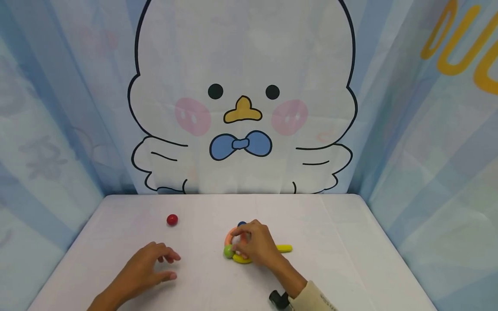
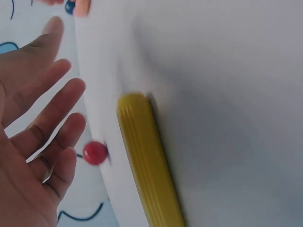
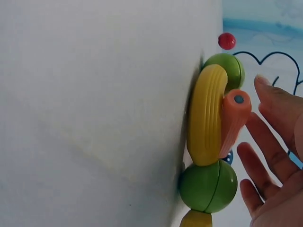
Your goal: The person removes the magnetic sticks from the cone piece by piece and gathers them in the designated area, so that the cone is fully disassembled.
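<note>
A joined toy of curved rods and balls lies on the table: a curved yellow rod (image 3: 207,116), green balls (image 3: 208,186), orange rods (image 3: 235,116) and a blue ball (image 1: 242,223). Over it hovers my right hand (image 1: 254,244), thumb and fingers spread. In the right wrist view its fingertips are close beside an orange rod with a grey end; whether one touches it is unclear. My left hand (image 1: 144,268) is held left of the toy with loosely bent fingers and nothing in them. A loose yellow rod (image 2: 149,161) lies near it in the left wrist view.
A red ball (image 1: 172,220) sits alone toward the back left of the white table (image 1: 334,268). From the toy's right side a straight yellow rod (image 1: 284,248) sticks out. Behind the table hangs a printed curtain (image 1: 241,52). A black device (image 1: 278,299) is by the right wrist.
</note>
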`<move>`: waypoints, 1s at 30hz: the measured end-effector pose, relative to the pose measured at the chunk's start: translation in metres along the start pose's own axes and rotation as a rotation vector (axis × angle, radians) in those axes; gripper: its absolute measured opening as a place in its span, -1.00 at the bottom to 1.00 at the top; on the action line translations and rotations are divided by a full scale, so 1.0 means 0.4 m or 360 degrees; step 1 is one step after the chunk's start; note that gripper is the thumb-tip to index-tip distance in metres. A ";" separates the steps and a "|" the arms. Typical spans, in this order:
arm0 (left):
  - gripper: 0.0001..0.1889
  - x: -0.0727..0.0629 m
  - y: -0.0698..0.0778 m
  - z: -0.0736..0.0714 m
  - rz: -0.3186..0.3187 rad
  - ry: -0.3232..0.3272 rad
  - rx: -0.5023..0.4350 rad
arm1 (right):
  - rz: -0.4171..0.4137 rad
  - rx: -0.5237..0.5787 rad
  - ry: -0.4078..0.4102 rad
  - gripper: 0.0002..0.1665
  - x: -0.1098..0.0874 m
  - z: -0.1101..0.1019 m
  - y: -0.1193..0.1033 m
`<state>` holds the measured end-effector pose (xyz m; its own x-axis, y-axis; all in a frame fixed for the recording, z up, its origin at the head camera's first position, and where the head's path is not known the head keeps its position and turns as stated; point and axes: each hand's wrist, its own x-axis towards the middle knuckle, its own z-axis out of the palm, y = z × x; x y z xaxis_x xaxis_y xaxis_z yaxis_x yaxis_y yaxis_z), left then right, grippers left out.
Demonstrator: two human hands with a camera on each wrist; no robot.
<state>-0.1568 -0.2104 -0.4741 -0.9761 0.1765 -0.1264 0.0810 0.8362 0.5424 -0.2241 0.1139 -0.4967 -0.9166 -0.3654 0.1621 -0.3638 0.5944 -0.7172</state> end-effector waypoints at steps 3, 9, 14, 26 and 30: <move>-0.65 0.008 0.034 0.014 0.0086 0.0073 -0.0027 | 0.0037 0.0054 0.0025 -0.75 0.006 -0.007 0.007; -0.65 0.035 0.100 0.056 0.0170 0.0194 -0.0081 | 0.0094 0.0121 0.0064 -0.75 0.022 -0.022 0.018; -0.64 0.059 0.145 0.093 0.0250 0.0222 -0.0111 | 0.0152 0.0119 0.0106 -0.68 0.034 -0.040 0.030; -0.60 0.111 0.216 0.177 0.0461 0.0356 -0.0100 | 0.0136 0.0095 0.0046 -0.73 0.063 -0.057 0.068; -0.59 0.133 0.234 0.202 0.0496 0.0392 -0.0090 | 0.0083 0.0106 0.0006 -0.76 0.072 -0.054 0.077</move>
<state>-0.1850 -0.0805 -0.4972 -0.9262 0.2816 0.2506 0.3762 0.7312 0.5690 -0.2652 0.1371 -0.4993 -0.9347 -0.3325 0.1259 -0.3039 0.5633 -0.7683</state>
